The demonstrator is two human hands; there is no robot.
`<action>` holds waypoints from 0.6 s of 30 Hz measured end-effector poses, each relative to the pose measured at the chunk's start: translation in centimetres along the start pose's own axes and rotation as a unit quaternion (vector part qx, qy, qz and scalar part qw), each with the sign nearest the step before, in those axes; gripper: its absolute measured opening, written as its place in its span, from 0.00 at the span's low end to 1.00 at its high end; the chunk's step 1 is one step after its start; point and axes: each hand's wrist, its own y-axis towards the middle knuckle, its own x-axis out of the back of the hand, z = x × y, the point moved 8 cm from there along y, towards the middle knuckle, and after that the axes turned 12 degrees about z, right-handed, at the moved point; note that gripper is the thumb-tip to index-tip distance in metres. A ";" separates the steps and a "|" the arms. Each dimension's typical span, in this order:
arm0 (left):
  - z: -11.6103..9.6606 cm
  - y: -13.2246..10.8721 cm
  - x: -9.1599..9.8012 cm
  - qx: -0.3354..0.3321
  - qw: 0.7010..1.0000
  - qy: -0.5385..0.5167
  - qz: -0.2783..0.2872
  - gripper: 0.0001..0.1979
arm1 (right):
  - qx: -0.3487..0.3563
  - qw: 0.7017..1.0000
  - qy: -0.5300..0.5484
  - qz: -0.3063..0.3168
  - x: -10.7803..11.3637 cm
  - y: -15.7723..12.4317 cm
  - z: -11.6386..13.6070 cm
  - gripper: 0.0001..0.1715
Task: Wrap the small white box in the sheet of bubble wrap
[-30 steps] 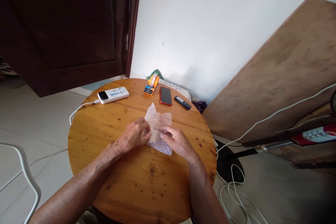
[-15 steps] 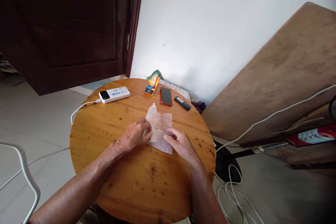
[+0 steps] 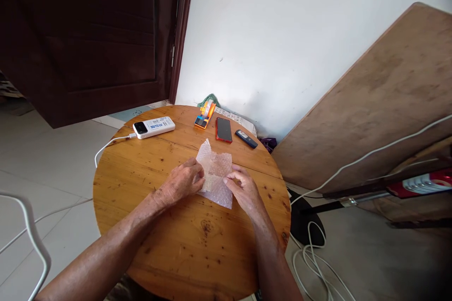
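Observation:
A sheet of clear bubble wrap point(image 3: 218, 193) lies partly folded on the round wooden table point(image 3: 169, 254), with one corner sticking up at the far side. On its left edge my left hand point(image 3: 183, 178) is closed, fingers curled and pressed on the folded layer. My right hand point(image 3: 244, 190) pinches the right edge of the sheet between thumb and fingers. Under the folded layers I cannot make out whether anything lies inside.
Along the table's far side are a white power bank point(image 3: 155, 127) with a cable plugged in, an orange tape dispenser point(image 3: 205, 114), a red-edged phone point(image 3: 223, 130) and a small dark handheld device point(image 3: 246, 138). A wooden board point(image 3: 374, 99) leans at the right; loose white cable point(image 3: 314, 263) lies below.
My right hand has shifted slightly right along the bubble wrap's edge, its thumb drawing back from the middle. My left hand stays in place.

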 end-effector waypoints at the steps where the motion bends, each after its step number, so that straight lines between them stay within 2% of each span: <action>1: 0.0 0.0 0.0 0.001 1.000 0.002 -0.001 0.04 | -0.003 1.000 0.002 0.001 -0.1 0.0 -0.2 0.11; 7: 0.0 -0.1 -0.1 0.004 1.000 0.010 0.008 0.04 | -0.012 1.000 0.003 -0.015 -0.1 0.1 -0.6 0.12; 13: -0.4 -0.3 0.3 0.012 1.000 0.013 0.014 0.04 | -0.026 0.998 0.026 0.053 -1.7 0.3 -0.3 0.12; 18: -0.4 -0.3 0.2 0.013 1.000 0.011 0.017 0.04 | -0.034 0.997 0.068 0.031 -1.7 0.2 -0.2 0.13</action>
